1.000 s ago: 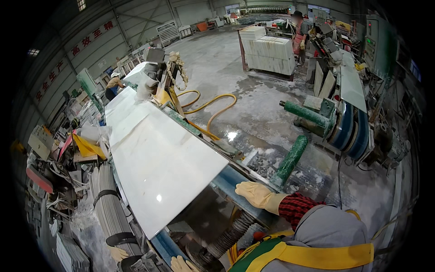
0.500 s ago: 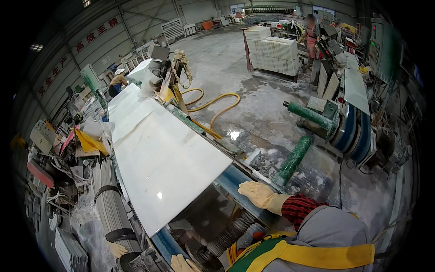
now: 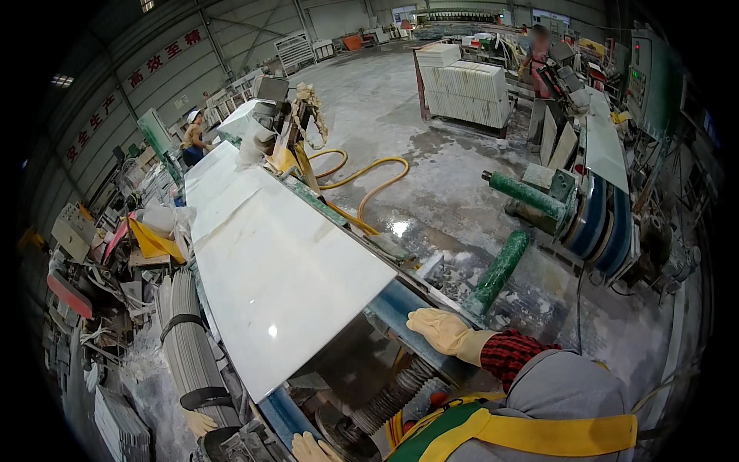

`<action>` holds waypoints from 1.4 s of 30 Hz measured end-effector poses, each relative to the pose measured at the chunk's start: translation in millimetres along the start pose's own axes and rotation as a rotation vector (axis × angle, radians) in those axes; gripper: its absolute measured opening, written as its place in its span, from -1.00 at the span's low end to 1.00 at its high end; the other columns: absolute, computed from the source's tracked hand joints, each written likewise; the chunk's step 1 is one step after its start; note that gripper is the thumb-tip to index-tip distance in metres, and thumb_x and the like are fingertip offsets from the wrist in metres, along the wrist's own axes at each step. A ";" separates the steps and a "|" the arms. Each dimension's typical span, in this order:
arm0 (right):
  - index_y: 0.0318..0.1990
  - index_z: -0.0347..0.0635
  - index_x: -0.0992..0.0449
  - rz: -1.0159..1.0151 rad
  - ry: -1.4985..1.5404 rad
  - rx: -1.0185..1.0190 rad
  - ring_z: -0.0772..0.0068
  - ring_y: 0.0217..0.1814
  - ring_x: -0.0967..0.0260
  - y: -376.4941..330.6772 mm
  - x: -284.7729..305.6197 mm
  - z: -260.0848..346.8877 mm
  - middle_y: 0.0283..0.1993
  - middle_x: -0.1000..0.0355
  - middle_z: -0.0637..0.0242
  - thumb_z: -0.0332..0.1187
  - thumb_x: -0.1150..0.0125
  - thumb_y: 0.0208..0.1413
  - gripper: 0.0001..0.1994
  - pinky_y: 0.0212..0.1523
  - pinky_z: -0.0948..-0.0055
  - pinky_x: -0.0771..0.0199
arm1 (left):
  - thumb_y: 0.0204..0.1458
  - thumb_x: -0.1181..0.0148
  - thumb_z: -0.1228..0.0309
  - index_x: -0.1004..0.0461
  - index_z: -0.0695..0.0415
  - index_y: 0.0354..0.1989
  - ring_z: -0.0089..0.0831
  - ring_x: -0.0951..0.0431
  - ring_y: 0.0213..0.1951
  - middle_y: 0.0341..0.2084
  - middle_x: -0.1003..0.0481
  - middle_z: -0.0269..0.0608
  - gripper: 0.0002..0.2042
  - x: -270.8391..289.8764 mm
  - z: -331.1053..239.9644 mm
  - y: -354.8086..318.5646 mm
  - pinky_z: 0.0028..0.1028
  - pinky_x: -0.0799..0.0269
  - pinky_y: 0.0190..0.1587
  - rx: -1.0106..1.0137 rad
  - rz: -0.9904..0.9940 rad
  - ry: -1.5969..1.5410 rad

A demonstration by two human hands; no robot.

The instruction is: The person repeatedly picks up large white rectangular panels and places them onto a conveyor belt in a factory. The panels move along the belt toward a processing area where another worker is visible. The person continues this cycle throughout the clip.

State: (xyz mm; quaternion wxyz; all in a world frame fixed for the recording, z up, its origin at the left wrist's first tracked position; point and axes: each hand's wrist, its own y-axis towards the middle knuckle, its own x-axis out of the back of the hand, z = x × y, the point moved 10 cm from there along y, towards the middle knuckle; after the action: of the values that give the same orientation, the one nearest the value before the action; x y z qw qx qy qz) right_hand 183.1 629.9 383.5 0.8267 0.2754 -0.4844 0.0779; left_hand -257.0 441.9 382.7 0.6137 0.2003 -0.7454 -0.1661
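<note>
A large white polished stone slab [image 3: 296,269] lies across two blue conveyor belts. My right hand [image 3: 443,331], in a cream work glove, rests with fingers stretched out on the right blue belt [image 3: 399,308], a short way off the slab's near right corner. At the lower edge, beside the near end of the left blue belt [image 3: 286,416], my left hand [image 3: 312,448] shows only in part, gloved, its fingers extended. Neither hand touches the slab. Between the belts is a ribbed dark hose [image 3: 392,398].
Another cream glove [image 3: 198,421] shows left of the belt, by a strapped bundle of grey strips [image 3: 192,346]. Green rollers [image 3: 499,273] stand to the right. A yellow hose [image 3: 385,181] loops over the wet floor. Stacked slabs [image 3: 466,92] and two other people are farther back.
Both of my hands stay in place, and the slab looks nearly unmoved. Far off at the left, a person has straightened up; the person at the back right has shifted slightly.
</note>
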 end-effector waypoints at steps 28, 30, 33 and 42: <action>0.22 -0.09 -0.56 0.009 0.102 -0.088 -0.08 0.35 -0.43 -8.5 8.7 2.0 0.24 -0.52 0.10 -0.20 0.05 0.56 -0.67 0.42 0.09 -0.42 | 0.45 -0.20 0.30 -0.59 0.22 0.37 0.27 -0.55 0.34 0.31 -0.58 0.29 -0.59 13.6 -11.5 -0.5 0.20 -0.32 0.48 -0.027 -0.042 0.011; 0.22 -0.09 -0.56 0.005 0.099 -0.084 -0.08 0.36 -0.43 -9.8 9.0 2.4 0.25 -0.52 0.09 -0.21 0.05 0.55 -0.68 0.42 0.09 -0.42 | 0.45 -0.20 0.30 -0.59 0.22 0.37 0.27 -0.55 0.34 0.31 -0.58 0.29 -0.59 17.3 -14.3 -0.9 0.20 -0.32 0.48 -0.031 -0.053 0.009; 0.22 -0.08 -0.56 0.013 0.105 -0.087 -0.09 0.36 -0.43 -9.9 8.1 3.8 0.26 -0.52 0.08 -0.23 0.03 0.54 -0.69 0.43 0.09 -0.42 | 0.45 -0.21 0.30 -0.59 0.22 0.37 0.27 -0.55 0.34 0.31 -0.58 0.29 -0.59 25.0 -19.3 -0.8 0.21 -0.32 0.48 -0.041 -0.073 0.013; 0.21 -0.10 -0.56 0.058 0.085 -0.119 -0.10 0.37 -0.44 -14.0 10.5 1.8 0.27 -0.54 0.07 -0.25 0.00 0.51 -0.70 0.44 0.07 -0.42 | 0.52 -0.12 0.39 -0.54 0.28 0.38 0.12 -0.58 0.26 0.19 -0.61 0.29 -0.63 22.1 -4.5 53.7 0.11 -0.42 0.36 0.131 0.142 -0.103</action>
State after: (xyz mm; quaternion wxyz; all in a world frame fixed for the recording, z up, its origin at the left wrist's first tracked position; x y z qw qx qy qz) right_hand 192.7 615.7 387.7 0.8588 0.2080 -0.4605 0.0844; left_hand -261.3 477.2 428.8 0.5703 0.1778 -0.7976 -0.0829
